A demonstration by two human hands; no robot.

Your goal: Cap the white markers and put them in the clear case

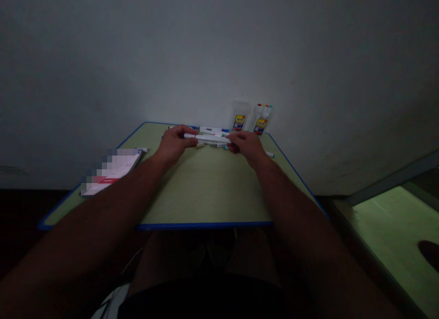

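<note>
A white marker [209, 138] is held level above the table between my two hands. My left hand [174, 144] pinches its left end between thumb and fingers. At the other end, my right hand [247, 146] grips it with thumb and fingertips. Whether a second marker is in the grip as well, I cannot tell. Several more white markers [211, 129] lie behind and around it, partly hidden by my hands. One with a green end [270, 154] rests to the right of my right hand.
Two clear plastic marker cases [240, 115] stand at the back by the wall; the right case [262, 120] holds several colored-end markers. A booklet or box [113, 175], partly blurred out, lies on the left. The table [206, 191] has a blue edge.
</note>
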